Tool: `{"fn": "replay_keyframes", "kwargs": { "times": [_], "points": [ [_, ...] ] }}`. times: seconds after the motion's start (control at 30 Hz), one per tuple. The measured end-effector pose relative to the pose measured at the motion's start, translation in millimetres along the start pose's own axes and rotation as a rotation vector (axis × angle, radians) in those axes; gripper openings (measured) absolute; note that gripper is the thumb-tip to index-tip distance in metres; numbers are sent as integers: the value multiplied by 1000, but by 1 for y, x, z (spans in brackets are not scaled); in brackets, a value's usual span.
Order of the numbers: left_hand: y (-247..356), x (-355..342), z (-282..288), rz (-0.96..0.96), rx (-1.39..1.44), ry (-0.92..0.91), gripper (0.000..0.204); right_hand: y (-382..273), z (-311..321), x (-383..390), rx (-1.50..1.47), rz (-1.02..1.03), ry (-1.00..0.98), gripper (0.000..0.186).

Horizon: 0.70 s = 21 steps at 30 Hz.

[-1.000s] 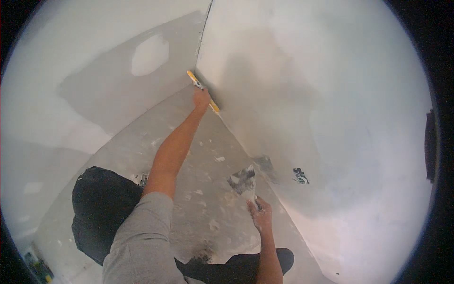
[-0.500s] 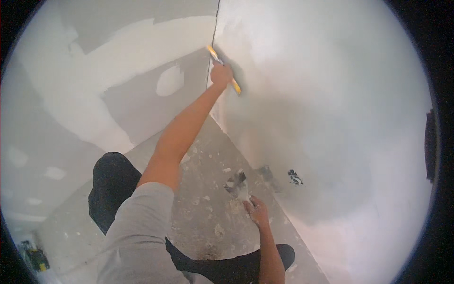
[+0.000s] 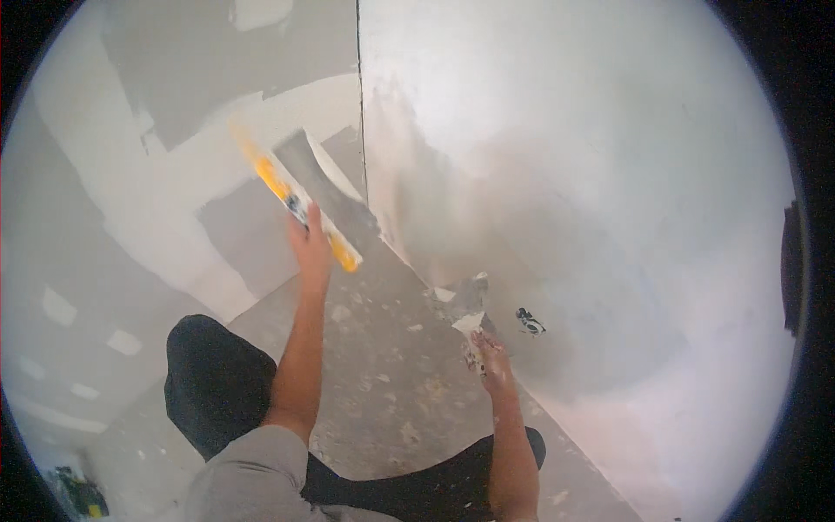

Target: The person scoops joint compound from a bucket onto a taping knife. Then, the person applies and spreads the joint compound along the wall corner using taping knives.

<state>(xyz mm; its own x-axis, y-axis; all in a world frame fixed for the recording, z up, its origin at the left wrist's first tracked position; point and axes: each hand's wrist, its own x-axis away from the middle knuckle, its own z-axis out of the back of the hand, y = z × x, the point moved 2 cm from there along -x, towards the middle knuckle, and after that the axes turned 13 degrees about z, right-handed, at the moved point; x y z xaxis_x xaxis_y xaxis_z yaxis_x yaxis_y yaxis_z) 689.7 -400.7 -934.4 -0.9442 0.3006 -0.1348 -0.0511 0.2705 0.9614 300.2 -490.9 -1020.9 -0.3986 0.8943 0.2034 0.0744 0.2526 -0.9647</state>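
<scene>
My left hand (image 3: 311,248) is wrapped round the back of a wide skimming blade (image 3: 335,178) with a white and yellow back edge. A pale strip of filler lies along the far edge of its grey blade. The tool is tilted in front of the left wall, apart from the corner. Lower right, my right hand (image 3: 494,361) grips a putty knife (image 3: 470,300) by its smeared handle. White filler sits on that knife's metal blade, which is over the floor near the foot of the right wall.
The grey left wall (image 3: 248,244) carries white filler patches. The pale right wall (image 3: 626,217) meets it at a dark corner line and bears a small black mark (image 3: 529,322). The floor (image 3: 383,374) is spattered. My dark-trousered knee (image 3: 217,378) is at left, a dark green object (image 3: 78,491) lower left.
My left hand has drawn the skimming blade back from the right wall by the corner, down and to the left; its face now shows filler. The putty knife has risen slightly, filler on it.
</scene>
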Motion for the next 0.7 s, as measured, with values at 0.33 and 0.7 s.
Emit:
{"fn": "replay_keyframes", "kwargs": {
  "times": [0.33,0.7],
  "points": [
    [-32,41,-2,183,-78,-233,40,-25,-69,13,-85,-122,-181,36],
    [-23,79,-1,232,-341,-696,39,-128,-111,10,349,413,93,30]
  ]
}}
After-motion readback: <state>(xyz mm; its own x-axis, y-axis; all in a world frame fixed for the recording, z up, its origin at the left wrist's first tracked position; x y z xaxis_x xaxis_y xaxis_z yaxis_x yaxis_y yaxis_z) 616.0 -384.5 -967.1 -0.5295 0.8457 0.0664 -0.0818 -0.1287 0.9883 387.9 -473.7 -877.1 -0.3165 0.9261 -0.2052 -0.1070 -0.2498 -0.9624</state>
